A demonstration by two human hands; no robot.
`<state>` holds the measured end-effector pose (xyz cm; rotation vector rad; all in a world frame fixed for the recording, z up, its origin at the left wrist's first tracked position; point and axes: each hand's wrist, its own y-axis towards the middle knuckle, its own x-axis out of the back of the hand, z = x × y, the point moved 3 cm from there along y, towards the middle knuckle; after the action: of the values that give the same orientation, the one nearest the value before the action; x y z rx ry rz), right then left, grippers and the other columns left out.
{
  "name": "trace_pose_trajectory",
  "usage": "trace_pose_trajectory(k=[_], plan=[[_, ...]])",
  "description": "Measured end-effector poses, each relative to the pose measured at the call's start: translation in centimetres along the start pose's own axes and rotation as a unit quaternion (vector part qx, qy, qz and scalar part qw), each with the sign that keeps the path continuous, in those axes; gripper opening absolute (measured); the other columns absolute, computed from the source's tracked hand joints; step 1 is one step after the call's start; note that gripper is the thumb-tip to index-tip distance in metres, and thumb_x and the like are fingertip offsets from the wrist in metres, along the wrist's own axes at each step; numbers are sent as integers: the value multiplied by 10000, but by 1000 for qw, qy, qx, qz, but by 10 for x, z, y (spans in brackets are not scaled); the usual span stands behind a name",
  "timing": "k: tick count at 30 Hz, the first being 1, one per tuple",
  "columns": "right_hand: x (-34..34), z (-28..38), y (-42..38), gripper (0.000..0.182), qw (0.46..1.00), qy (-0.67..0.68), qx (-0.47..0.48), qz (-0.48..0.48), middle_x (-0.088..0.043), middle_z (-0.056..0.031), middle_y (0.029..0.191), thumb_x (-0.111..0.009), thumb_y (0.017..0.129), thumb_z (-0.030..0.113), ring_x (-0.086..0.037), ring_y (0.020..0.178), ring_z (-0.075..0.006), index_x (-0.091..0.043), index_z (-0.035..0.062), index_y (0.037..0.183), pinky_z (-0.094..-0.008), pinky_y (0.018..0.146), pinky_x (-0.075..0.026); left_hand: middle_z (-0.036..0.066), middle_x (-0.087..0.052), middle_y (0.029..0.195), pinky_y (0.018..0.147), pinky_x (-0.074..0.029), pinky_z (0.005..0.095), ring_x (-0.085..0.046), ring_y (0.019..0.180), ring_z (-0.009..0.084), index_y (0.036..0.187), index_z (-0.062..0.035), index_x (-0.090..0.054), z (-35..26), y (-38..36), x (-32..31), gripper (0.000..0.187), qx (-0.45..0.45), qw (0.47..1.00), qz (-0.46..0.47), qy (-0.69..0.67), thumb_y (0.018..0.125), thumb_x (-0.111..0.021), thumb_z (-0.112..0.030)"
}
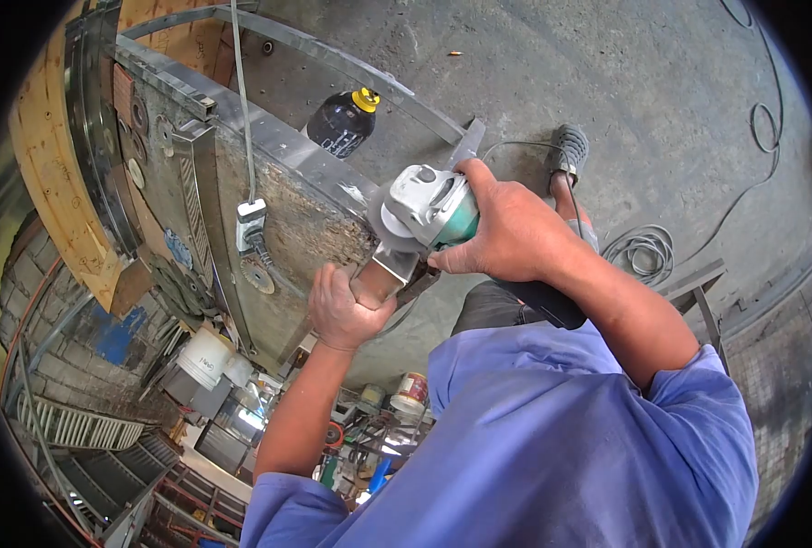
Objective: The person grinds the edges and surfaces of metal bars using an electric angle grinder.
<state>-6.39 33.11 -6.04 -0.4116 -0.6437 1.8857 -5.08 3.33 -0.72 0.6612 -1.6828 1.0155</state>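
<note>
An angle grinder with a grey-white head and a teal body is gripped by my right hand, my fingers wrapped round its body. Its round disc lies over the corner of the workbench, close above a short metal piece. My left hand is closed round that metal piece, just below and left of the disc. Whether the disc touches the metal cannot be made out.
The workbench carries discs, metal strips and a power socket on a hanging cable. A black cylinder with a yellow top stands behind it. Coiled cable lies on the floor at right. Buckets and tools crowd the lower left.
</note>
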Motion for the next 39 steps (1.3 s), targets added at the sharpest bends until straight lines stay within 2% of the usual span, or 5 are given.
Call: trace_pose_trajectory(k=[12,18,24,27,39], plan=[[-1,6,2,804,1000,-4,16,-3,-695,-329,978,-877,690,373,-690,990,-489,-476,-34,1256,-516,864,-555,162,-545,959,699,-492,537,-573,849,415,1109,-54,-518,4,0,-3,726,-18,1000,-4,-2,561,-892,-347],[-2,15,-1,960,999,3,33,15,-698,-334,989,-907,671,389,-699,993,-480,-434,-40,1388,-485,869,-548,173,-545,944,692,-491,539,-571,838,422,1082,-47,-527,4,-1,-3,685,-22,1000,-16,-3,579,-882,-347],[-1,12,1,776,1000,2,24,14,-697,-320,962,-870,701,373,-689,988,-481,-470,-28,1232,-517,868,-548,172,-547,930,686,-486,536,-573,827,415,1075,-34,-532,4,1,-4,667,-25,999,-19,0,598,-873,-352],[-2,19,-3,941,999,-2,35,11,-697,-330,973,-907,669,385,-694,989,-486,-442,-44,1366,-492,862,-544,170,-545,920,687,-486,534,-573,828,413,1062,-31,-536,0,-1,-1,655,-18,1000,-11,-1,598,-870,-350],[-3,-3,8,904,1000,-22,-6,20,-696,-322,1021,-892,675,398,-681,1029,-486,-458,-29,1344,-498,887,-536,156,-551,896,694,-488,520,-581,833,399,1029,-42,-550,-1,5,0,611,-17,1000,-19,4,633,-881,-370]])
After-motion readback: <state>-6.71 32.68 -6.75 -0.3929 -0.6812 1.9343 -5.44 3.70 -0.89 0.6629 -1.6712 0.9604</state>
